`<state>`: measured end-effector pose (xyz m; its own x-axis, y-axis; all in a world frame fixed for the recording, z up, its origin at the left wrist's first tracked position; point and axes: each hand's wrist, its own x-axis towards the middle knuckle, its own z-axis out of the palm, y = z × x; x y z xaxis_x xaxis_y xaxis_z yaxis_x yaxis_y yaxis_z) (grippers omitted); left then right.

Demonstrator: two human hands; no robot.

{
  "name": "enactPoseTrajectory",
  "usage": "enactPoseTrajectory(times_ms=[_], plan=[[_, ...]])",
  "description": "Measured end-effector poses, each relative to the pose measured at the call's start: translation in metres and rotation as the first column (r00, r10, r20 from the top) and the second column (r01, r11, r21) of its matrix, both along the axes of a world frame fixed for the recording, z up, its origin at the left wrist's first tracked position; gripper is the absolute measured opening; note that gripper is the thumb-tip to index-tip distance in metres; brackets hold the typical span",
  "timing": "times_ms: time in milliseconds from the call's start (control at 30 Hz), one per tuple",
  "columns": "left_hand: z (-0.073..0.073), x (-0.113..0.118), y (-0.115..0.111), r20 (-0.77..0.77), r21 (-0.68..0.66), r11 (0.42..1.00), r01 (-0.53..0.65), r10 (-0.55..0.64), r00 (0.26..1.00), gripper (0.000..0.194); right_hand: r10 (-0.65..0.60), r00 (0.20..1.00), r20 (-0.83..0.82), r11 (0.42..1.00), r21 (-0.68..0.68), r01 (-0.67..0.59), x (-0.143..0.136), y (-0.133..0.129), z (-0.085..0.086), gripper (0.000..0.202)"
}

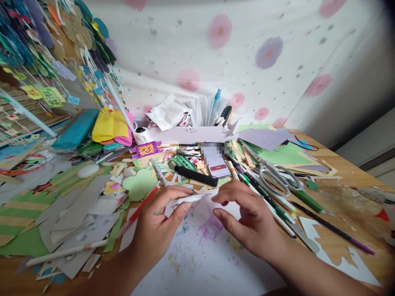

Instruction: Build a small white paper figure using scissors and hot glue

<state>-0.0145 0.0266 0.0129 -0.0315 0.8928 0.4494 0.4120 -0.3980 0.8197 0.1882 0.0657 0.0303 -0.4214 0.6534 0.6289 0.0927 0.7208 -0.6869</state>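
Between the thumb and fingers of my left hand [168,213] is a thin, folded white piece [197,197] that looks like paper or tissue. It points toward my right hand [247,216], whose thumb and curled fingers stand apart with a gap between them. Whether those right fingertips touch the far end of the white piece, I cannot tell. Under both hands lies a large white sheet [197,255] with purple, green and yellow marks. Just beyond the hands rests a black-handled cutter [196,176].
Scissors [274,174], pens and a dark brush [333,226] lie on the right. A phone [214,160] sits ahead, before a white box [188,133] of supplies. Paper scraps [77,205] cover the left, with a green cloud-shaped cutout [139,183]. Paper decorations [55,37] hang at upper left.
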Motion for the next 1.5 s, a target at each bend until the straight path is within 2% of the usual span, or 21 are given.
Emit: enactPoseTrajectory(times_ms=[67, 167, 400, 567, 667, 733, 833, 933, 1033, 1133, 1200, 1267, 1367, 1433, 1500], plan=[[0.0, -0.001, 0.001, -0.072, 0.101, 0.994, 0.033, -0.026, 0.997, 0.015, -0.069, 0.998, 0.013, 0.996, 0.062, 0.068, -0.002, -0.001, -0.004, 0.021], [0.0, -0.002, 0.002, -0.155, 0.209, 0.972, 0.105, -0.073, 0.985, 0.02, -0.097, 0.995, 0.039, 0.99, 0.107, 0.092, -0.004, -0.002, -0.008, 0.026], [0.002, 0.001, 0.005, -0.203, 0.267, 0.947, 0.175, -0.123, 0.972, 0.022, -0.054, 0.998, 0.015, 0.996, 0.076, 0.052, -0.006, -0.003, -0.005, 0.017], [0.005, 0.002, 0.006, -0.226, 0.242, 0.945, 0.221, -0.167, 0.96, 0.019, 0.082, 0.996, 0.028, 0.992, -0.096, -0.079, -0.006, -0.004, 0.0, 0.009], [0.006, 0.001, 0.006, -0.273, 0.196, 0.946, 0.257, -0.199, 0.941, 0.016, 0.119, 0.992, 0.053, 0.968, -0.229, -0.104, -0.005, -0.002, 0.002, 0.009], [0.006, 0.0, 0.006, -0.276, 0.12, 0.95, 0.287, -0.246, 0.929, 0.013, 0.13, 0.988, 0.08, 0.945, -0.311, -0.099, -0.004, -0.001, 0.004, 0.009], [0.006, -0.002, 0.005, -0.207, -0.052, 0.96, 0.277, -0.281, 0.937, 0.008, 0.169, 0.981, 0.099, 0.871, -0.481, -0.102, -0.004, 0.001, 0.005, 0.007], [0.005, -0.002, 0.003, -0.076, -0.182, 0.95, 0.254, -0.271, 0.96, 0.006, 0.225, 0.974, 0.006, 0.714, -0.682, -0.16, -0.005, 0.001, 0.003, 0.008], [0.004, 0.0, 0.002, 0.133, -0.23, 0.931, 0.285, -0.26, 0.956, 0.013, 0.225, 0.965, -0.134, 0.566, -0.788, -0.242, -0.008, 0.0, 0.0, 0.011], [0.004, 0.003, 0.002, 0.327, -0.268, 0.909, 0.319, -0.226, 0.918, 0.022, 0.186, 0.954, -0.235, 0.509, -0.807, -0.298, -0.01, -0.001, -0.001, 0.012], [0.004, 0.004, 0.002, 0.397, -0.294, 0.89, 0.348, -0.217, 0.892, 0.026, 0.172, 0.941, -0.293, 0.484, -0.807, -0.339, -0.011, -0.002, -0.002, 0.013], [0.002, 0.005, 0.002, 0.417, -0.306, 0.88, 0.363, -0.219, 0.882, 0.028, 0.168, 0.922, -0.348, 0.473, -0.792, -0.385, -0.012, -0.002, -0.003, 0.014], [-0.002, 0.004, 0.003, 0.395, -0.292, 0.902, 0.319, -0.19, 0.899, 0.028, 0.199, 0.888, -0.414, 0.495, -0.74, -0.455, -0.012, -0.003, -0.006, 0.014], [-0.004, 0.004, 0.004, 0.355, -0.262, 0.935, 0.24, -0.138, 0.925, 0.03, 0.237, 0.864, -0.445, 0.527, -0.688, -0.499, -0.012, -0.004, -0.008, 0.016], [-0.005, 0.004, 0.004, 0.301, -0.214, 0.967, 0.14, -0.071, 0.951, 0.026, 0.26, 0.863, -0.433, 0.583, -0.642, -0.498, -0.012, -0.005, -0.008, 0.017]])
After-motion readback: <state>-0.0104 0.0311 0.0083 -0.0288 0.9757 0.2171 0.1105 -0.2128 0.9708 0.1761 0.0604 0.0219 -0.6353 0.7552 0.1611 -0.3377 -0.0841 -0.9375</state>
